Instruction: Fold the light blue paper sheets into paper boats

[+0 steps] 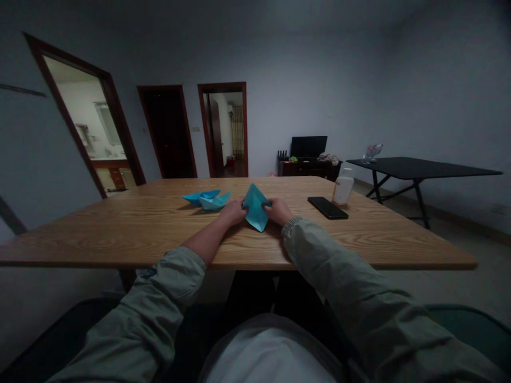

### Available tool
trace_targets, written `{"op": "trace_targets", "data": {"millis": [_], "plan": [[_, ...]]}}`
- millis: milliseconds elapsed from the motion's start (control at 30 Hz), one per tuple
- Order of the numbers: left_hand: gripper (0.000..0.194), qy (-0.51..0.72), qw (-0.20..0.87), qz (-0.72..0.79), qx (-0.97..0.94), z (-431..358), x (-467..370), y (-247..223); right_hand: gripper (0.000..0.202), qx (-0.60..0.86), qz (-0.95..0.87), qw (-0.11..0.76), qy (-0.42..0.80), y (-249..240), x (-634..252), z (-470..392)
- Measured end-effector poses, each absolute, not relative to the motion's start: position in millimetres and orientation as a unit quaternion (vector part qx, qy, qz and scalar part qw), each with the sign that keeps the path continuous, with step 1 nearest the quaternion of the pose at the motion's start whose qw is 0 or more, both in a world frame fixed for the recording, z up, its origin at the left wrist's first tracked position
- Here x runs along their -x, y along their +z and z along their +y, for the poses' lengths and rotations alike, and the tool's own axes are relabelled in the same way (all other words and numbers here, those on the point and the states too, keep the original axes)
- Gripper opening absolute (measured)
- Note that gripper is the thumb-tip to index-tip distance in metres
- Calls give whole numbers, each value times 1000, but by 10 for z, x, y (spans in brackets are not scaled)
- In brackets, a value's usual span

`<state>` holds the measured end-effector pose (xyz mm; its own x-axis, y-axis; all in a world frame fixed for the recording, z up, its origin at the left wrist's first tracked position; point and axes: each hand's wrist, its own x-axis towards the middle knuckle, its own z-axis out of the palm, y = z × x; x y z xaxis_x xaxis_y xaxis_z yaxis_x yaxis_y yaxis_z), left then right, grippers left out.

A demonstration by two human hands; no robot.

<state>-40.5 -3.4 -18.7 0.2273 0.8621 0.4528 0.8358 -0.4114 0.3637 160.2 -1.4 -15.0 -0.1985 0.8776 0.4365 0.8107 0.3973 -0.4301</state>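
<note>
bright-blue paper boat [193, 198] and pale-blue paper boat [214, 202] look finished; left hand [233, 213] and right hand [280, 211] pinch a turquoise paper diamond [256, 208], seemingly part-folded.

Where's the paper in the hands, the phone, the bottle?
Turquoise folded paper [256, 209]: head view, its middle.
Black smartphone [328, 207]: head view, middle of its top face.
White bottle [343, 191]: head view, its body.

Folded paper [256, 208] toward the front edge of the table [139, 239] is coloured turquoise. Farther from that edge, one paper boat [195, 198] is tinted bright blue, second boat [216, 202] pale aqua. Table patterned with light-brown wood grain. Near right edge: phone [328, 208] seen as black, bottle [343, 190] as white. Sleeves [331, 260] coloured grey-green.
</note>
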Motion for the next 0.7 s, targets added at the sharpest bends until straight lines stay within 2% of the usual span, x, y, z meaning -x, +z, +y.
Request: {"op": "trace_targets", "data": {"millis": [400,700], "plan": [[32,338,70,491,-800,123,580,-250,25,545,-783,298,36,-120,-1770,7],[37,231,63,502,-831,39,615,-277,36,495,-833,241,60,-232,-1893,42]]}}
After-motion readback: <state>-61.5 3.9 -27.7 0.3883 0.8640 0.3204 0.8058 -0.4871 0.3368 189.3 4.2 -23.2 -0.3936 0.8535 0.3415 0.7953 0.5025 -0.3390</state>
